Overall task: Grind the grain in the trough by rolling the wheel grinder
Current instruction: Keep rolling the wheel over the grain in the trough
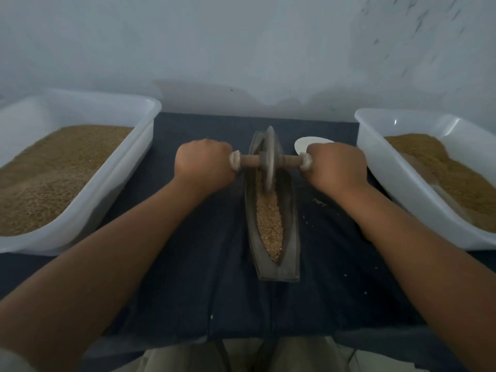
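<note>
Wooden axle (pixel 249 160) clenched in left hand (pixel 202 162) and right hand (pixel 336 167), wheel (pixel 268 159) near far edge of the trough (pixel 291 224).

at the middle of the bench (pixel 349 277) we list the trough (pixel 288 237), lying lengthwise away from us, with grain (pixel 269 226) in it. the wheel grinder (pixel 268 159) stands in the trough's far half, its axle crosswise. our left hand (pixel 202 163) grips the axle's left end, our right hand (pixel 336 167) its right end. left of the trough, well apart, we list a tub (pixel 126 170) holding grain; right of it, a second tub (pixel 389 178) likewise. a dish (pixel 306 143) lies behind the right hand, near the trough. a wall (pixel 241 49) stands behind all.
</note>
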Demonstrator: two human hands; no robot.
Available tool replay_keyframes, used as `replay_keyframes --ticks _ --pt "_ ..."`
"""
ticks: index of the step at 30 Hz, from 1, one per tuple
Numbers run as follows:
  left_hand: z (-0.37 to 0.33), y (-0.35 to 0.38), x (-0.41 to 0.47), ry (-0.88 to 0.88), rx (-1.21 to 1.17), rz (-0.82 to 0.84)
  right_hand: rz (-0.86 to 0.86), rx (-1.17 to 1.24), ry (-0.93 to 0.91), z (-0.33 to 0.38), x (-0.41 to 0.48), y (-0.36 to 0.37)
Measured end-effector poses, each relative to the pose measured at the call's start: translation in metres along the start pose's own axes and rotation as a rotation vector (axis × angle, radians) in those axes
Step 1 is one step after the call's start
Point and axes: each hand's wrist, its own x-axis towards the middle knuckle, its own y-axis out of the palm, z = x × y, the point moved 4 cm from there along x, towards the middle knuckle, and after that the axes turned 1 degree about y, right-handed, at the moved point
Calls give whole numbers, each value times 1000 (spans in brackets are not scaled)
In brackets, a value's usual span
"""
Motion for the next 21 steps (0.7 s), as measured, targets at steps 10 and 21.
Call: replay_keyframes --ticks 10,21 --pt "-3 -32 -96 210 -125 -167 -75 27 -96 2 -90 -43" --pt "0 -7 -38 2 -72 7 66 -21 -65 5 -19 -21"
